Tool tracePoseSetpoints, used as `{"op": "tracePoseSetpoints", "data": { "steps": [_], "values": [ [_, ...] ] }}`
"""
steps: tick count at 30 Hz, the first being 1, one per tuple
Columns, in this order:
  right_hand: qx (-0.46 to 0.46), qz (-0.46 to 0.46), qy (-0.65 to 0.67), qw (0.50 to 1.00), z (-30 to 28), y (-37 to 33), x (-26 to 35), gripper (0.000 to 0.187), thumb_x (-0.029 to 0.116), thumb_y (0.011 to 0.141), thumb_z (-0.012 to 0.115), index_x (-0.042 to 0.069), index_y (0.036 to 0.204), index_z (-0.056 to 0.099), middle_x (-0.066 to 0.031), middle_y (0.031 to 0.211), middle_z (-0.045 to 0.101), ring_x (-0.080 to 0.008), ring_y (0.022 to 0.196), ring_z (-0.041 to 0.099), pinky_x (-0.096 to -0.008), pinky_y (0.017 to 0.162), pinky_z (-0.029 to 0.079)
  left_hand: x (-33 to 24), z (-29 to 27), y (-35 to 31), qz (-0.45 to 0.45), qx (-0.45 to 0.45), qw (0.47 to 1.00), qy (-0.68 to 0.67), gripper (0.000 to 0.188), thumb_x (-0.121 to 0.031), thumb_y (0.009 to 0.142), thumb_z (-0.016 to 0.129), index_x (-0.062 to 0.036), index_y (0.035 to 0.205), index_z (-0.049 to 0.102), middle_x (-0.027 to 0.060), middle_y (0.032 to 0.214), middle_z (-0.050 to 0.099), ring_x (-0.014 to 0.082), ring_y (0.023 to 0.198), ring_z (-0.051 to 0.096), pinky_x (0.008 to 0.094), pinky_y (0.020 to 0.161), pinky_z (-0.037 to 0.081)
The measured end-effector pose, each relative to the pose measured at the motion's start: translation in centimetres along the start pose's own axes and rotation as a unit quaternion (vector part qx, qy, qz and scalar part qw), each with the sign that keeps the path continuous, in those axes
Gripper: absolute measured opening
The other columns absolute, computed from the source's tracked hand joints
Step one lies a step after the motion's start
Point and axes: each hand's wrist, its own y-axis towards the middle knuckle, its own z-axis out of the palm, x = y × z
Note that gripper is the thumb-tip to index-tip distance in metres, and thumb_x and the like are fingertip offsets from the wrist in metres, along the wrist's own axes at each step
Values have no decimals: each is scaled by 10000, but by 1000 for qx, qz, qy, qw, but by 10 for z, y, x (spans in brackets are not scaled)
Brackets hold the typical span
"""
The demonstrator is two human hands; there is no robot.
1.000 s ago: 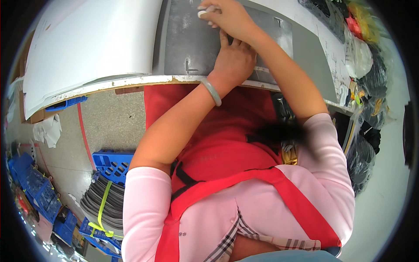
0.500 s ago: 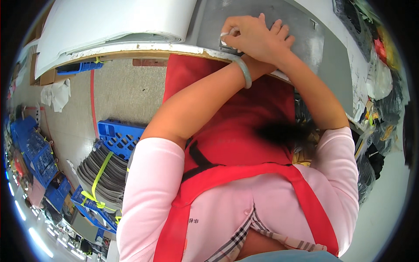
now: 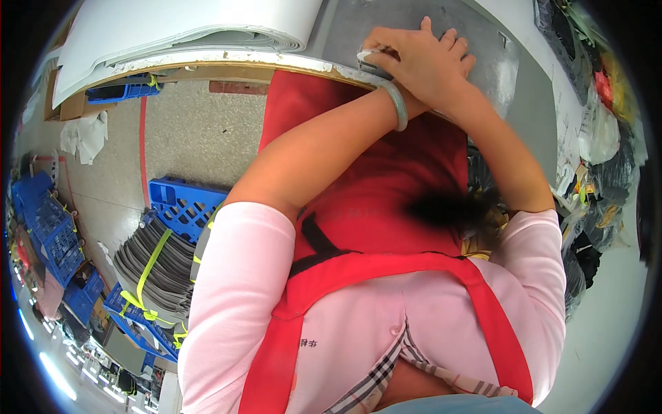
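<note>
My forearms cross over a dark grey sheet (image 3: 386,21) on the worktable. Coming from the left with a pale bangle on its wrist, my left arm passes under the right one. The fingers of my left hand (image 3: 452,43) lie spread on the sheet, and the rest of that hand is hidden. On top, my right hand (image 3: 424,65) has thumb and forefinger closed on a small white piece (image 3: 367,55) near the table's front edge; what kind of piece it is I cannot make out.
A large roll of white sheeting (image 3: 186,24) lies on the table at left. Blue crates (image 3: 183,203) and a strapped stack of dark sheets (image 3: 155,265) stand on the floor at left. Plastic bags (image 3: 607,131) and loose material pile up at right.
My right hand and the white piece have shifted slightly right against the view, which has itself moved a little. The left fingers stay spread on the sheet, and the grip on the piece holds.
</note>
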Motion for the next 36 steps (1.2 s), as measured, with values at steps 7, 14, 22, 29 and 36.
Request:
{"op": "tracePoseSetpoints", "data": {
  "steps": [7, 14, 22, 29, 36],
  "values": [
    [-7, -28, -141, 990, 1, -3, 20, 159, 232, 927, 645, 96, 997, 688, -153, 931, 718, -365, 886, 687, -450, 795, 519, -2, -1, 3, -11, 35, 999, -8, 445, -345, 935, 578, -77, 1284, 638, 187, 1436, 547, 368, 1424, 445, 764, 1129, 226],
    [-57, 37, -102, 992, -13, -13, 4, 151, 244, 912, 735, 113, 977, 698, -115, 863, 698, -253, 818, 654, -404, 759, 511, 3, -8, 0, -14, 44, 998, -52, 424, -300, 938, 588, -79, 1296, 637, 173, 1435, 556, 362, 1428, 441, 764, 1128, 223],
    [-239, 164, 112, 950, -88, -59, -124, 214, 232, 938, 724, 36, 1023, 724, -32, 881, 711, -105, 812, 637, -277, 772, 514, -8, -18, 10, -41, 76, 996, 18, 351, -246, 1001, 572, -144, 1331, 633, 75, 1414, 580, 280, 1408, 460, 692, 1159, 247],
    [-244, 187, -144, 941, -130, -67, -198, 192, 188, 932, 687, -3, 956, 691, -203, 888, 689, -356, 783, 653, -429, 725, 501, -5, -18, 9, -29, 40, 999, -16, 326, -228, 971, 592, -110, 1271, 642, 114, 1369, 599, 322, 1388, 474, 725, 1136, 245],
    [-218, 115, -184, 951, -123, -56, -212, 215, 206, 924, 683, -7, 898, 671, -210, 883, 677, -410, 842, 644, -464, 749, 495, -4, -19, 9, -26, 44, 999, -6, 313, -226, 972, 590, -119, 1262, 638, 101, 1363, 601, 314, 1377, 483, 715, 1130, 260]
  ]
}}
